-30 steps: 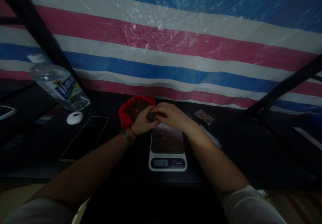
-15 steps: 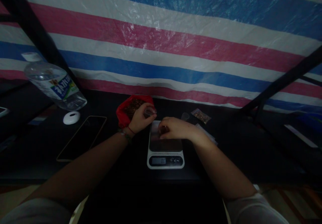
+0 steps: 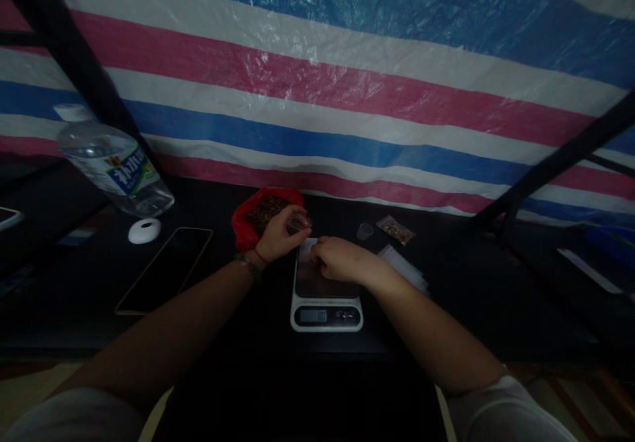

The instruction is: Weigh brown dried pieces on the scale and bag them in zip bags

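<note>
My left hand (image 3: 280,235) is closed around a small clear plastic cup (image 3: 298,222), tilted at the edge of a red bag (image 3: 243,227) full of brown dried bits (image 3: 268,212). Over the steel plate of a white digital kitchen scale (image 3: 327,326) is my right hand (image 3: 340,259). Its fingers are curled together and partly hidden, so whatever they pinch does not show. The scale's display is lit, but its digits are hard to read. To the right of that hand stands a second small clear cup (image 3: 364,231). A zip bag of brown bits (image 3: 395,230) lies beside it.
Flat clear plastic bags (image 3: 404,266) lie partly behind my right forearm. On the left are a phone (image 3: 166,271), a white earbud case (image 3: 144,231) and a large water bottle (image 3: 114,161). A striped plastic sheet (image 3: 337,85) hangs behind the black table.
The fingers of my right hand have closed more tightly above the scale plate. My left hand keeps the cup in nearly the same place. The view has shifted slightly.
</note>
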`<state>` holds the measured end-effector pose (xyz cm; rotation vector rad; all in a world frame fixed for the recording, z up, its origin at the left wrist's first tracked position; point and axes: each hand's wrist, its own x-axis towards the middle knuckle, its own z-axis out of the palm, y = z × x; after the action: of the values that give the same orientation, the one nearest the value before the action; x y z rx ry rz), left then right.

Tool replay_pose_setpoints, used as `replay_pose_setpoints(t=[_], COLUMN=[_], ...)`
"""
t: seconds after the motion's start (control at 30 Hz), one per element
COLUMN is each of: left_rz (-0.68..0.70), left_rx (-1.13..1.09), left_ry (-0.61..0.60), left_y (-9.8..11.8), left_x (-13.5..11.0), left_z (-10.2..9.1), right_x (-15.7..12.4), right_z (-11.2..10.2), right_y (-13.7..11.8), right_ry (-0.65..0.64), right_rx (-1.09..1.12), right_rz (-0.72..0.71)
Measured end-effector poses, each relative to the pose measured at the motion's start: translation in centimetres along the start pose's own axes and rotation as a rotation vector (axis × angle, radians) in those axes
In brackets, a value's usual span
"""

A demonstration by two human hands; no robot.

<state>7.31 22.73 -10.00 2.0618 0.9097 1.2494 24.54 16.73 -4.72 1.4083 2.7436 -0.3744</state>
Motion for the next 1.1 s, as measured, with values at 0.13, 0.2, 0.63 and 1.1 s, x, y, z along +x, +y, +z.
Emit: replay_pose_setpoints(t=[0.13,0.2,0.63,1.1], left_rz=[0.011,0.010,0.051,0.001], left_rx=[-0.020,-0.017,0.134,0.010], left_ry=[-0.016,-0.026,-0.067,-0.007], left_y=[-0.2,-0.3,1.1,2.1], left_x=[-0.1,-0.1,-0.2,-0.4], left_z=[0.0,0.0,0.2,0.5], right_x=[0.5,0.5,1.9,0.0], right_z=[0.2,-0.1,-4.1,-2.7], right_y=[0.3,0.9,1.1,1.0], right_ry=[0.005,0.019,0.460,0.605], right_rx=[-0.074,-0.075,0.264,0.219], right_rz=[-0.010,-0.045,-0.200,-0.241])
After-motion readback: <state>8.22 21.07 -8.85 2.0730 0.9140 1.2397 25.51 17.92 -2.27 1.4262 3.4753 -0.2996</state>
